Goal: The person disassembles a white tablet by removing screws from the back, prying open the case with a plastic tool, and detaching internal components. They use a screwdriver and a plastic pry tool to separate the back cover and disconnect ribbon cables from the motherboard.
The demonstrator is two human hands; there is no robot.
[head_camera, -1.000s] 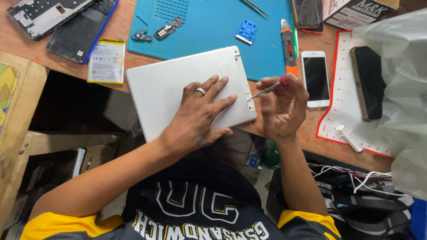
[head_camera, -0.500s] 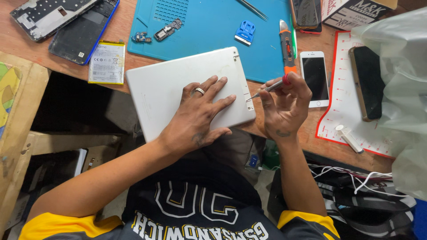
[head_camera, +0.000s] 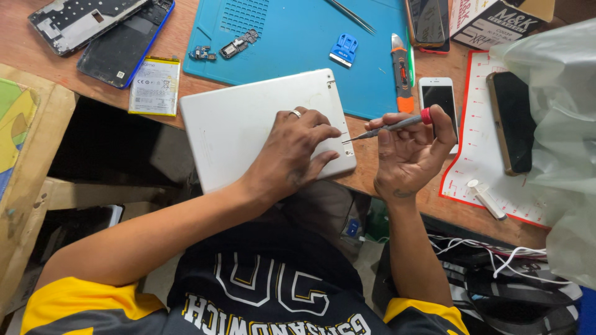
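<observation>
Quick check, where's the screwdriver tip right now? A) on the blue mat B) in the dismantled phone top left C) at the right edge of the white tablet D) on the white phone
C: the right hand holds the red-capped screwdriver with its tip at the right edge of the white tablet, which the left hand presses down.

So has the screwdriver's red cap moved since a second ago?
Yes. The screwdriver cap swung right, closer to the white phone, in the right hand.
</observation>
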